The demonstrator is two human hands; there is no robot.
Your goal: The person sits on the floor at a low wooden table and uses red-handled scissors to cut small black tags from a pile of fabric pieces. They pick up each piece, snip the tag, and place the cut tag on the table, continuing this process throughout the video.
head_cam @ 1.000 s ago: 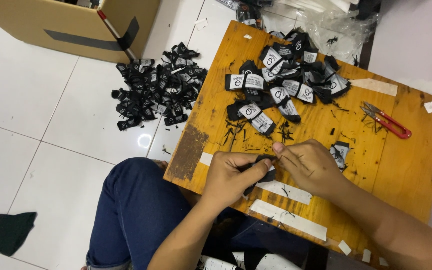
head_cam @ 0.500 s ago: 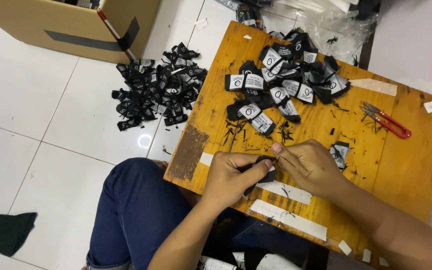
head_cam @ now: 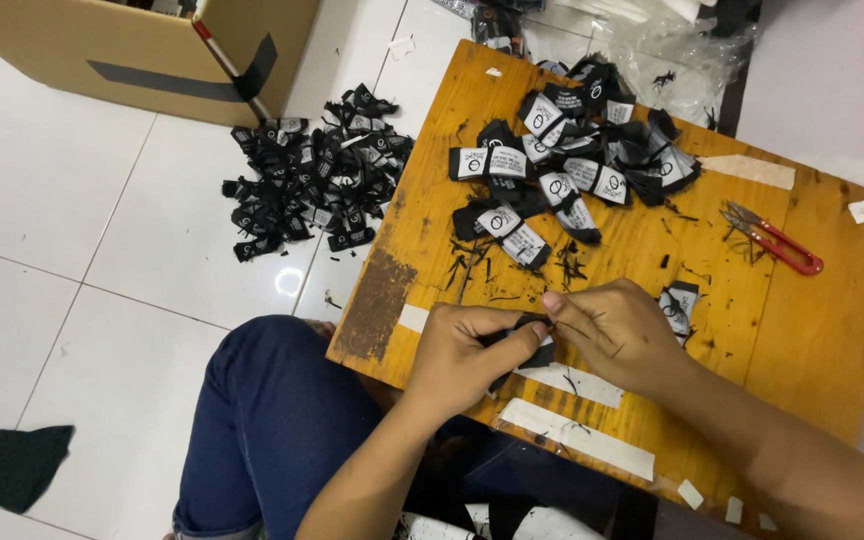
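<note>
Both hands meet over the near edge of the wooden board (head_cam: pixel 832 330). Left hand (head_cam: pixel 467 350) pinches a small black label (head_cam: pixel 530 345), thumb pressed on top. Right hand (head_cam: pixel 617 330) closes its fingertips on the same label, as if picking at a thread. Compared with the frames a second and half a second ago, almost nothing has shifted: same grip, same spot, so the fine work on this label goes on. Label heap (head_cam: pixel 562 160) further back; red snips (head_cam: pixel 777 240) lie untouched at right; second pile (head_cam: pixel 312 170) on the floor tiles.
</note>
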